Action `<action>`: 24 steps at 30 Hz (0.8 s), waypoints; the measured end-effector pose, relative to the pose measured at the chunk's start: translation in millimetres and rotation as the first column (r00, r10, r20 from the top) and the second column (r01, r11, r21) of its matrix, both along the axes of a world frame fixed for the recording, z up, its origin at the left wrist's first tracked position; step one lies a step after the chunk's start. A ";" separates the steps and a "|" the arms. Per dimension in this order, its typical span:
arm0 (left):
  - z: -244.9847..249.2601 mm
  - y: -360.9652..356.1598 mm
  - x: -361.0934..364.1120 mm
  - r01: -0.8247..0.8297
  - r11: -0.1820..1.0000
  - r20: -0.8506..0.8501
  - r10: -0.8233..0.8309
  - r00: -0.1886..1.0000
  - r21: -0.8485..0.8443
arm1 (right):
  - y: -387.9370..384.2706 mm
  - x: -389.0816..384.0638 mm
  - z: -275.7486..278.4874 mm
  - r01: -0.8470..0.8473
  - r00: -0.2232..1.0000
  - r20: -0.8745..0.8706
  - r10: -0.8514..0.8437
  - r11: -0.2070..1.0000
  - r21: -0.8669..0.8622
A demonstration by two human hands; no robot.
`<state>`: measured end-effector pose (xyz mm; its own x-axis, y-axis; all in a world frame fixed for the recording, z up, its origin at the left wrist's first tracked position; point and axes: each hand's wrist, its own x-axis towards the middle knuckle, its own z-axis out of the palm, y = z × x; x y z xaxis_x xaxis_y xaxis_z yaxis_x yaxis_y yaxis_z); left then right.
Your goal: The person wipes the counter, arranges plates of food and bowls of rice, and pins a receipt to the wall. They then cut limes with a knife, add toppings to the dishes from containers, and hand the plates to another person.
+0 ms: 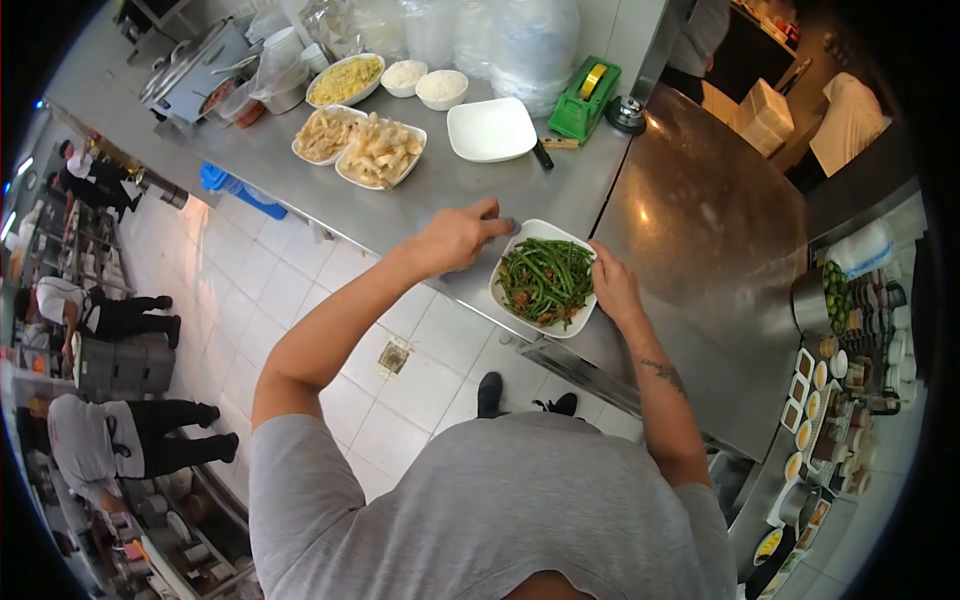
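A white square dish point(578, 326) of green beans point(545, 275) with brown crumbly bits stands at the near edge of the steel counter. My right hand point(615, 285) grips its right rim, fingers closed on the side. At the left rim is my left hand point(462, 237), fingers curled in a pinch around a small greyish thing point(510, 227), too blurred to name. A bare white square plate point(491, 130) lies further back. To its left are two white dishes of pale, creamy-looking food point(380, 152).
A green tape dispenser point(585, 98), a black-handled tool point(543, 154) and a bell point(627, 115) sit at the back. Rice bowls point(442, 90), a yellow dish point(345, 80) and stacked containers line the wall. Sauce dishes point(803, 434) fill the right shelf. Several people work nearby.
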<state>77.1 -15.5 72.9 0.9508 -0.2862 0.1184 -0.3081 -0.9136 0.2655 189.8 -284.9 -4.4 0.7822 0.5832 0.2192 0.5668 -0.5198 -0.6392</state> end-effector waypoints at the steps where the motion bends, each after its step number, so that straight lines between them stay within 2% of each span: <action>1: -4.0 -2.0 -1.6 -0.011 1.000 0.030 0.011 0.999 -0.004 | 1.3 -1.7 -0.5 0.002 1.000 0.016 -0.002 1.000 0.002; 5: -36.8 -9.7 -13.1 0.069 0.998 0.071 -0.068 0.995 -0.008 | 2.3 -0.3 -4.2 0.008 0.999 0.044 -0.010 0.999 0.037; 8: -24.6 -11.2 -27.0 -0.103 0.972 -0.012 0.103 0.995 -0.212 | 1.9 -2.0 -2.0 0.023 0.999 0.027 -0.023 1.000 0.013; 11: -26.0 3.9 -25.5 -0.135 0.849 0.021 0.169 0.985 -0.511 | 4.3 -7.0 -2.4 0.044 0.999 0.014 -0.044 0.999 0.017; 14: -26.9 7.0 -30.9 -0.124 0.862 0.013 0.150 0.989 -0.492 | 2.7 -3.6 -8.2 0.045 0.997 0.065 -0.047 0.998 0.044; 17: -17.7 -7.8 -42.2 -0.110 0.971 0.000 0.112 0.994 -0.213 | 2.8 -4.7 -13.2 0.063 0.996 0.055 -0.065 0.997 0.043; 20: -31.6 -21.4 -46.8 -0.045 0.999 0.150 0.045 0.988 -0.004 | 2.6 -6.2 -12.4 0.091 0.995 0.041 -0.093 0.995 0.033; 21: -32.9 -25.5 -50.9 -0.057 0.997 0.136 0.051 0.989 0.042 | 5.1 -8.5 -8.4 0.109 0.993 0.039 -0.110 0.994 0.026; 24: -31.5 -32.6 -60.2 -0.071 0.997 0.120 0.072 0.990 -0.013 | 7.1 -16.9 -1.5 0.157 0.986 0.066 -0.155 0.987 -0.025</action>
<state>16.9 -48.1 41.3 0.9474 -0.2166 0.2357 -0.2724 -0.9323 0.2380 172.9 -277.8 -5.9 0.8491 0.4623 0.2555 0.5161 -0.6234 -0.5874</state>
